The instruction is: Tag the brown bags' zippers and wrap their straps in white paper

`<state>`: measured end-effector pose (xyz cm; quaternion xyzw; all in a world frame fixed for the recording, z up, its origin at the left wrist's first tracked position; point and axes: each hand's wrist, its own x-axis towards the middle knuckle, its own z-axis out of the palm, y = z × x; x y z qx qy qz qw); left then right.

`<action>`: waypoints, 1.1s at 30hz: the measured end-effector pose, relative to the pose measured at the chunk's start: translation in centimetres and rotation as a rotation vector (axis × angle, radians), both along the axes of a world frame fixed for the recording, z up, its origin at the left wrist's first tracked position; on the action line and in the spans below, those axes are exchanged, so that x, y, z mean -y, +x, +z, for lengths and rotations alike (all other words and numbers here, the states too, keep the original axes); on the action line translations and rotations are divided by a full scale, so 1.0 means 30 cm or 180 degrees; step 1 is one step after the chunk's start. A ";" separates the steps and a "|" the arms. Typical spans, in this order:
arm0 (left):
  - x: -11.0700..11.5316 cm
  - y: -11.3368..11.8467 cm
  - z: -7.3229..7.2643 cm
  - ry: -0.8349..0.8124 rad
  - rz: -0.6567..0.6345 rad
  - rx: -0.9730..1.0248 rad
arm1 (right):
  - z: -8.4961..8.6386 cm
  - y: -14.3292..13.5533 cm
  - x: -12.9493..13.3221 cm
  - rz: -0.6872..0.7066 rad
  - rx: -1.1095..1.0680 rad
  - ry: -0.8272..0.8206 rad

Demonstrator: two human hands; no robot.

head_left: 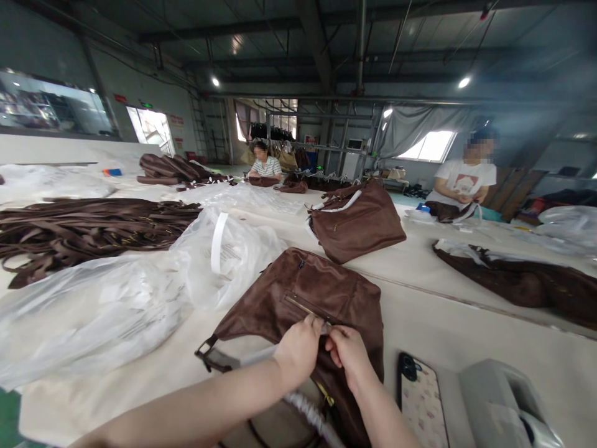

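White, filmy plastic (116, 311) lies left of the brown bag (336, 292), which rests flat on the table (457, 311), in front of the person. Its strap end (212, 341), fitted with a metal ring, looks the firmest hold on that side. The body seems soft, slack and fairly light, likely to fold if lifted by one corner; the smooth face may slide a little. By the short zip (298, 303), the left hand (303, 348) and right hand (347, 348) have closed fingertips, both apparently pinching a small pale piece (325, 327), too blurred to name. Rightward lies a phone (424, 401).
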<state>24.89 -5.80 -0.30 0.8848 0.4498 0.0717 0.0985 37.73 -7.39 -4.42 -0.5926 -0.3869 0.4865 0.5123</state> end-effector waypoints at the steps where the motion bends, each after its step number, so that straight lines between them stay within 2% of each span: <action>1: -0.010 0.002 0.004 -0.0275 0.0216 0.0215 | -0.004 -0.001 -0.002 0.0023 0.0047 0.0012; 2: -0.021 0.002 0.006 -0.0493 0.0348 0.0400 | -0.007 -0.001 -0.004 0.0047 0.0097 0.0026; 4: -0.045 0.000 0.007 -0.0739 0.0339 0.0627 | -0.009 0.001 -0.005 0.0086 0.0204 0.0044; 9: -0.104 -0.025 -0.017 -0.1245 -0.0349 0.1002 | 0.010 0.009 0.004 0.0167 0.0474 -0.0094; 13: -0.156 -0.040 -0.066 -0.1787 -0.0692 0.1286 | 0.028 0.006 0.003 0.0202 0.0732 -0.0272; 16: -0.178 -0.039 -0.100 -0.1542 -0.0862 0.1199 | 0.038 0.003 0.005 0.0214 0.1001 -0.0418; 19: -0.169 -0.039 -0.100 -0.1148 -0.0952 0.0821 | 0.055 0.010 0.045 0.0189 0.1403 -0.0502; 23: -0.132 -0.045 -0.060 -0.0810 -0.0785 0.0430 | 0.100 0.054 0.191 -0.0142 0.2181 -0.0452; 26: -0.117 -0.048 -0.046 -0.0830 -0.0657 0.0465 | 0.153 0.138 0.342 -0.0586 0.2820 -0.0449; 28: -0.116 -0.048 -0.052 -0.0912 -0.0597 0.0555 | 0.191 0.220 0.448 -0.1018 0.3398 -0.0435; 31: -0.121 -0.049 -0.065 -0.1011 -0.0574 0.0638 | 0.230 0.369 0.611 -0.1993 0.4790 -0.0198; 33: -0.124 -0.048 -0.068 -0.1060 -0.0586 0.0656 | 0.238 0.464 0.715 -0.2342 0.4951 -0.0639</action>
